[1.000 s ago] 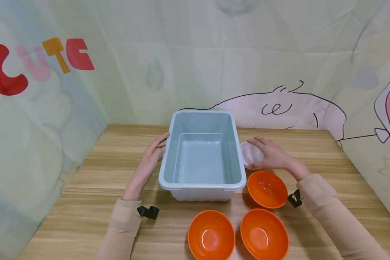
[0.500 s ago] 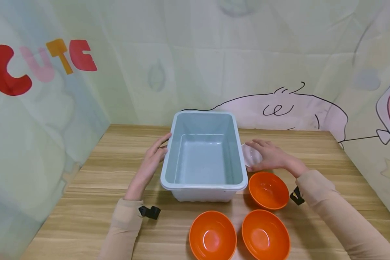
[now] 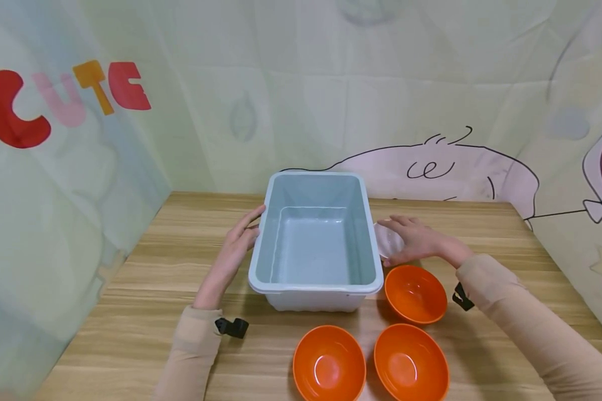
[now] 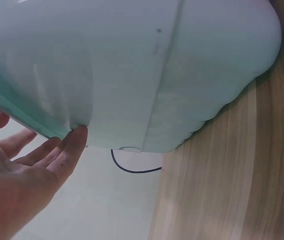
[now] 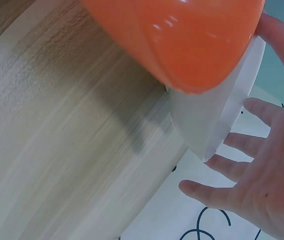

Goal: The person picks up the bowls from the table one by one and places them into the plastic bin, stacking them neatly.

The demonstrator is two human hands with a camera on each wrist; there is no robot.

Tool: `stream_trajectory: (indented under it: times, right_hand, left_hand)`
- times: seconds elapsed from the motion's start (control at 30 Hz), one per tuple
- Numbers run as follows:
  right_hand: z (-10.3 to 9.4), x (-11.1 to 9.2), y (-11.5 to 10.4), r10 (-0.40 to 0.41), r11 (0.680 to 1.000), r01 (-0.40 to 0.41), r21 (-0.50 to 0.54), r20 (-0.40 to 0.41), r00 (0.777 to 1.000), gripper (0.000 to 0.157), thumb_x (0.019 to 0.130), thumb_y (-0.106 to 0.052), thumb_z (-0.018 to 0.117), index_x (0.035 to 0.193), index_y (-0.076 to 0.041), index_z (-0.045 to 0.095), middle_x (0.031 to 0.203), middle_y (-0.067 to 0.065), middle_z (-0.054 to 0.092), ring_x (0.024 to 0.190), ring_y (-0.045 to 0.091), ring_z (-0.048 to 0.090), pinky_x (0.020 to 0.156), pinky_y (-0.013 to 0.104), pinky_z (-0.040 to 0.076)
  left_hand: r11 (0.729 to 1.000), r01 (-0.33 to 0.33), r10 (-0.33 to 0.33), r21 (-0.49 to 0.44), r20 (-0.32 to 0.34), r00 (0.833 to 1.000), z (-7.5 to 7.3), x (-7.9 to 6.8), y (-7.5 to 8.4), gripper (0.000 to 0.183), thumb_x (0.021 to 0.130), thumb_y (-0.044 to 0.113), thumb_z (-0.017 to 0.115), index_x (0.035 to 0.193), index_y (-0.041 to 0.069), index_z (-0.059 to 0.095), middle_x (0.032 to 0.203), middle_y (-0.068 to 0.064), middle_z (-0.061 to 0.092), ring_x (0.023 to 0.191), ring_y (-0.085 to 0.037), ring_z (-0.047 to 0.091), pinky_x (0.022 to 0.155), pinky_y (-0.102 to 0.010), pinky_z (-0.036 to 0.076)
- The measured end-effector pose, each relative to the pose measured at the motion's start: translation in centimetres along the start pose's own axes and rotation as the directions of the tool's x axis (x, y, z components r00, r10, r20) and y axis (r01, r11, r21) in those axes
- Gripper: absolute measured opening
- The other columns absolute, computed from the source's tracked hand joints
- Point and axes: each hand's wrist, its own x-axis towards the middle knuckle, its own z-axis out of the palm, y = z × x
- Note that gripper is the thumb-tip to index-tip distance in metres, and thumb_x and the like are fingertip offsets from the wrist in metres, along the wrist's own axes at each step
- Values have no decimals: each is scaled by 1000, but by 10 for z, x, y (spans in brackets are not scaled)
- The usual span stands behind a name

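A pale blue-grey plastic basin stands on the table, with nothing inside it. My left hand rests on its left side, its long fingers touching the wall just below the rim in the left wrist view. To the basin's right sits a small white bowl, partly covered by my right hand. That hand spans the bowl, with fairly straight, spread fingertips at the rim and the thumb on the nearer side. An orange bowl is close in front of the white one.
Two more orange bowls, one left and one right, sit at the front of the wooden table. A printed cloth backdrop encloses the back and sides.
My right hand has shifted slightly left over the white bowl and hides a little more of it. The left hand and the basin stay in place; the head view shifts slightly.
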Motion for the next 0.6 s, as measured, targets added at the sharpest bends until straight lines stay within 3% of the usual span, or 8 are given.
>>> stream_trajectory:
  times: [0.6]
  right_hand:
    - [-3, 5, -2, -5, 1000, 6, -14, 20, 1000, 102, 70, -50, 77, 152, -14, 28, 154, 22, 27, 136, 48, 28, 97, 71, 37]
  left_hand:
    - [1000, -9, 9, -7, 3, 1000, -1, 0, 0, 49, 100, 19, 38, 148, 25, 37, 153, -3, 37, 133, -27, 48, 107, -50, 38]
